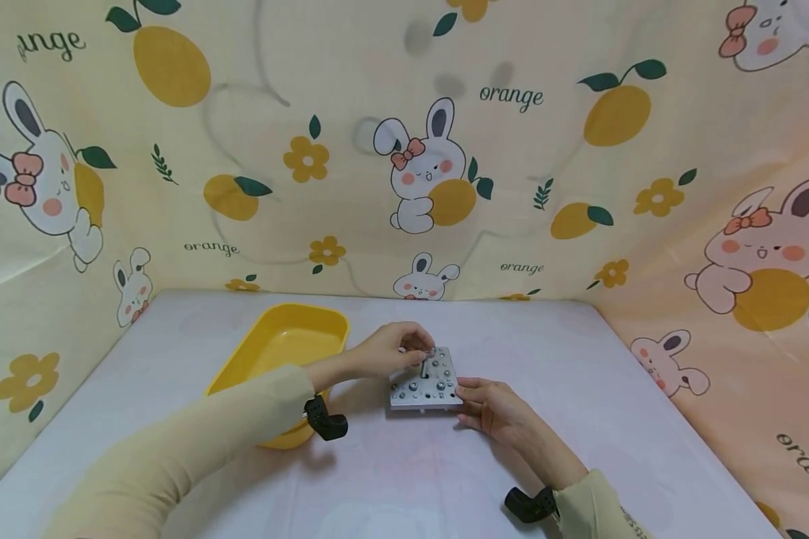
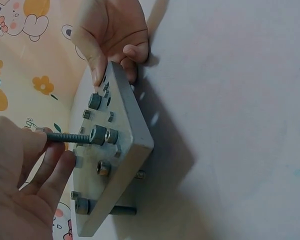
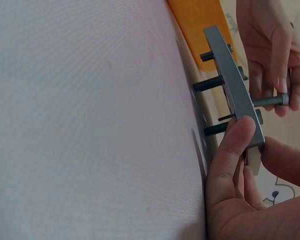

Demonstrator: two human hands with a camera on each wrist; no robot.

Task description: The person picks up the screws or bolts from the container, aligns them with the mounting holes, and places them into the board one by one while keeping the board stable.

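A grey metal plate [image 1: 423, 401] carries several bolts and screws, whose heads stand on its top face. Threaded shanks [image 3: 210, 83] stick out underneath, seen in the right wrist view. My right hand [image 1: 497, 410] grips the plate's right edge, thumb on top and fingers beneath. Over the plate, my left hand [image 1: 389, 350] pinches a long bolt [image 2: 70, 137] by its head between thumb and fingers. That bolt stands upright to the plate's face, its threaded end right at the plate among the other bolt heads.
A yellow tray [image 1: 224, 374] sits to the left on the white table [image 1: 404, 479], under my left forearm. Behind and at the sides hangs a cloth [image 1: 350, 75] printed with rabbits and oranges. Each wrist wears a black band with a camera [image 1: 326, 419].
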